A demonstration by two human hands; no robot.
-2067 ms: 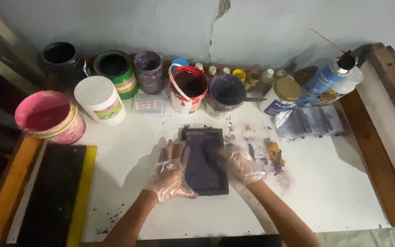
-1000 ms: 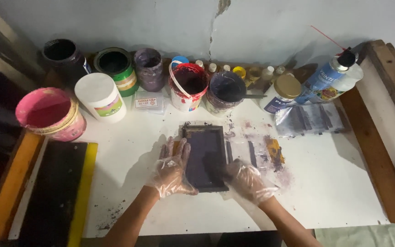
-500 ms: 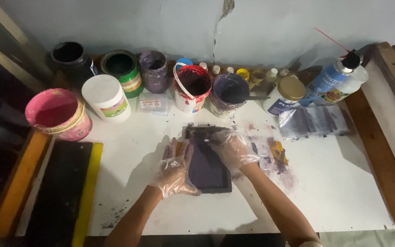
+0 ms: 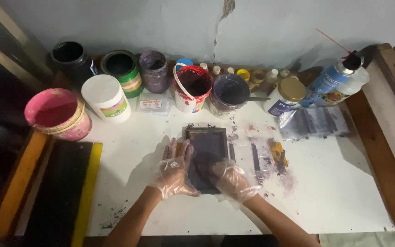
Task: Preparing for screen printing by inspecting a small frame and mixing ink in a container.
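- Stained white table [image 4: 325,196] carries paint tubs along a grey wall.
- Small dark-meshed screen frame [image 4: 206,158] lies flat at the table's centre.
- Gloved left hand [image 4: 174,171] lies flat, fingers spread, on the frame's left edge.
- Gloved right hand [image 4: 233,180] presses its lower right corner; neither grips.

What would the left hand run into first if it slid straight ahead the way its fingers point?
Probably the small clear packet, with the purple-stained jar behind it. The left hand points up the white table alongside the dark frame.

lower part of dark frame [image 4: 206,151] hidden under gloved right hand [image 4: 232,180] — both forearms cut by bottom edge — small bottles [image 4: 234,72] too small to tell.
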